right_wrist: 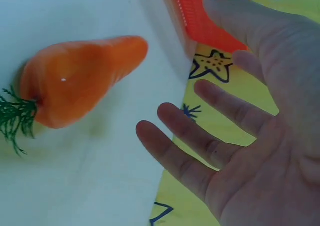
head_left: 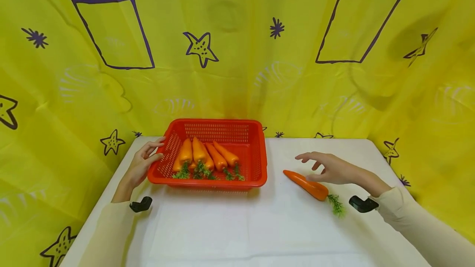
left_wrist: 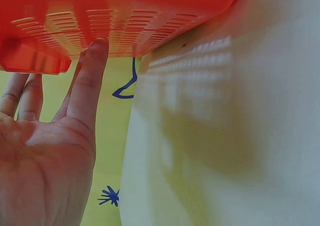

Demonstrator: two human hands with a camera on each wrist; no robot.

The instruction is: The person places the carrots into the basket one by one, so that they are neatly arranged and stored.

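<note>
My left hand (head_left: pixel 138 165) is at the left end of a red plastic basket (head_left: pixel 208 183), fingers nearly straight and fingertips right at its rim. In the left wrist view, one extended finger (left_wrist: pixel 86 90) reaches up to the slotted basket wall (left_wrist: pixel 125 23). Inside the basket lie several orange carrots (head_left: pixel 219 158) with green tops toward the front. Over a single carrot (head_left: pixel 306 185) on the white table hovers my right hand (head_left: pixel 335 169), its fingers spread and loosely bent. The right wrist view shows that carrot (right_wrist: pixel 75 80) apart from the fingers, with nothing in the palm.
A white cloth covers the table (head_left: pixel 222 230). Behind it and along both sides hangs a yellow curtain (head_left: pixel 237 52) with purple stars and outlines. Black wrist bands (head_left: pixel 363 204) sit at both sleeve ends.
</note>
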